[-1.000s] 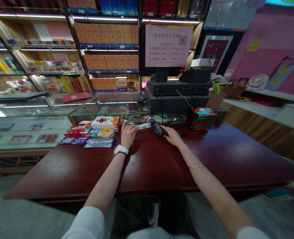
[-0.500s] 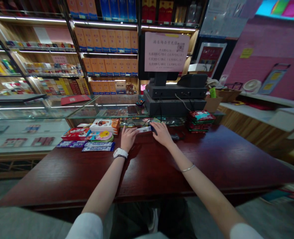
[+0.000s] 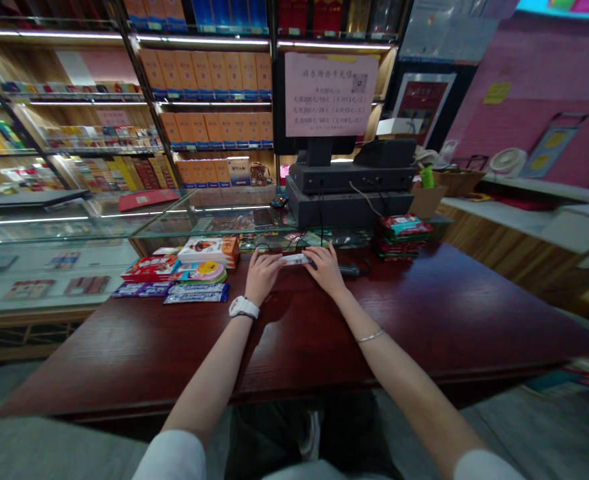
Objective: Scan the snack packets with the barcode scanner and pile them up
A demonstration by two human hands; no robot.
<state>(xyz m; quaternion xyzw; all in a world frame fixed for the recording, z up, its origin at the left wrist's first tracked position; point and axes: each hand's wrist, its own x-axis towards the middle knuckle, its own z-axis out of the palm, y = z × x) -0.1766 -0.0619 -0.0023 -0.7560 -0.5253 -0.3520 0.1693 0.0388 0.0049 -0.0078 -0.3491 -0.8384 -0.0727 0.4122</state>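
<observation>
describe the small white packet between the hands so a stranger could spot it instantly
On the dark red wooden counter, look in front of the stacked black register units. The small white packet sits right between the hands, left hand and right hand at its ends, apart from the colourful snacks further left.

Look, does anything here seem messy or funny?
Yes, a little: the snack packs lie in a loose, uneven jumble on the counter, left of the left hand, unlike the neat rows of boxes on the shelves.
</observation>
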